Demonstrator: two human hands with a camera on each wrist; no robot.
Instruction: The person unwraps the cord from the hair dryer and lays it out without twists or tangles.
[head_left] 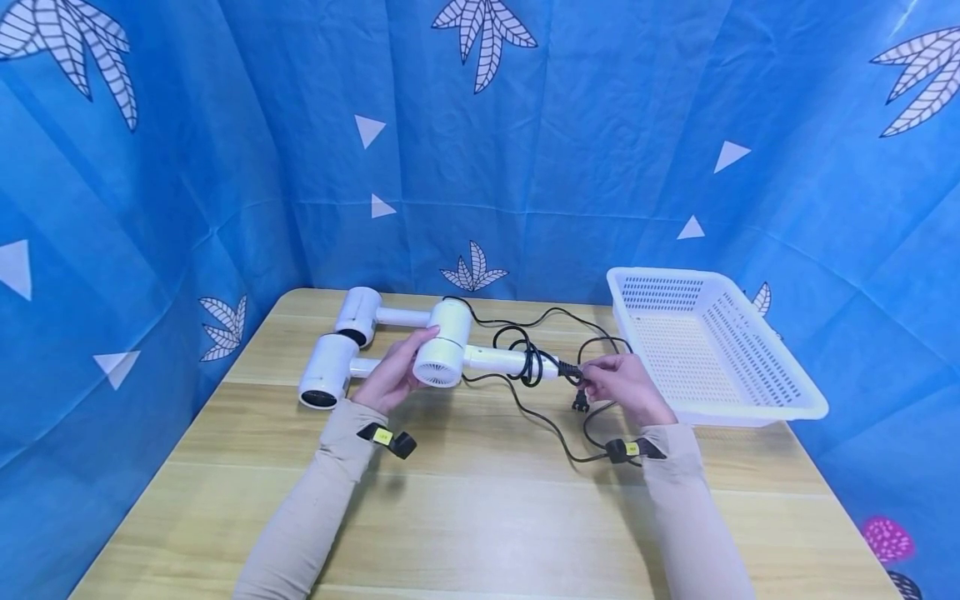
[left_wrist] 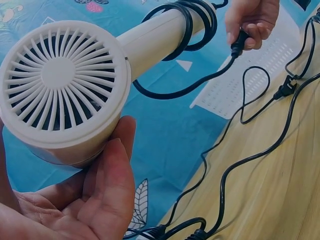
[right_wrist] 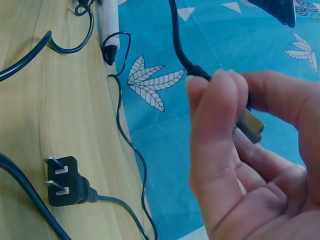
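Note:
A white hair dryer (head_left: pixel 442 354) is held up over the table by my left hand (head_left: pixel 392 372), whose fingers and thumb grip its round head. The vented intake grille (left_wrist: pixel 57 72) faces the left wrist camera. Black cord (left_wrist: pixel 186 37) loops several times around the handle. Beyond the handle's end, my right hand (head_left: pixel 626 385) pinches the cord's plug (right_wrist: pixel 251 124) between thumb and fingers; metal prongs stick out past the fingertips. Two more white hair dryers lie at the table's left, one nearer (head_left: pixel 326 367) and one farther back (head_left: pixel 358 312).
A white perforated plastic basket (head_left: pixel 738 414) stands at the table's right. Loose black cords (head_left: pixel 536 417) trail across the wooden table (head_left: pixel 480 517), and another two-pronged plug (right_wrist: pixel 64 181) lies there. A blue patterned cloth (head_left: pixel 480 167) hangs behind and at the sides.

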